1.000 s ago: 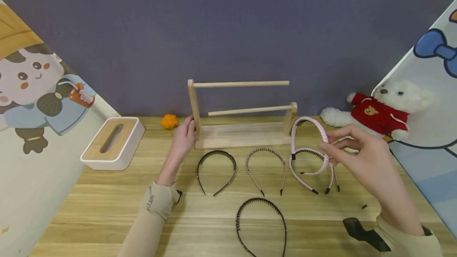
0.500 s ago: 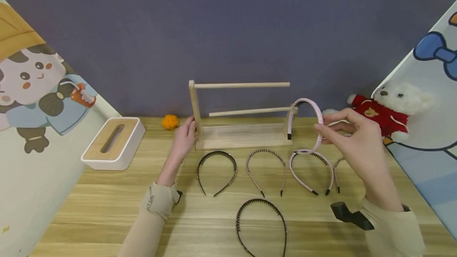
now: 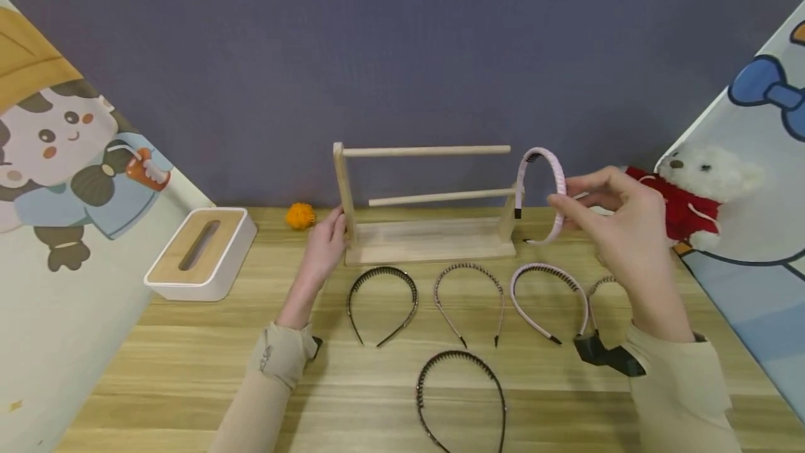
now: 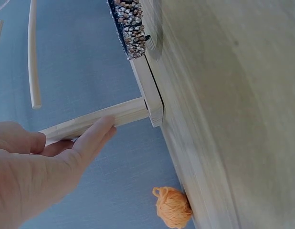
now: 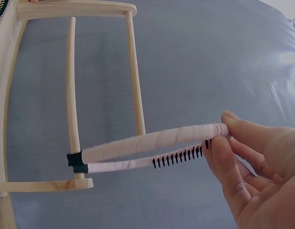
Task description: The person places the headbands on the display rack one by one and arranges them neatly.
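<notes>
My left hand point(image 3: 325, 240) grips the left post point(image 3: 343, 187) of a wooden rack, which has two rods and a flat base point(image 3: 428, 240). In the left wrist view the thumb and fingers close around that post point(image 4: 126, 112). With thumb and fingertips my right hand point(image 3: 622, 219) pinches a pale pink wrapped headband point(image 3: 559, 180), held up beside the free right end of the upper rod point(image 3: 428, 151). Its black tips overlap the lower rod point(image 5: 72, 95) in the right wrist view, and dark comb teeth line its inner side.
Below the rack lie a black headband point(image 3: 415, 292), a thin beaded one point(image 3: 435, 292), another pink one point(image 3: 513, 289) and one partly hidden point(image 3: 592, 299). Another black headband point(image 3: 418, 390) lies nearer. A tissue box point(image 3: 233, 264), orange pompom point(image 3: 300, 216) and teddy bear point(image 3: 704, 173) stand around.
My right hand has lifted the pink headband up and away from the headbands on the table, to the rack's right end. My left hand stays on the post.
</notes>
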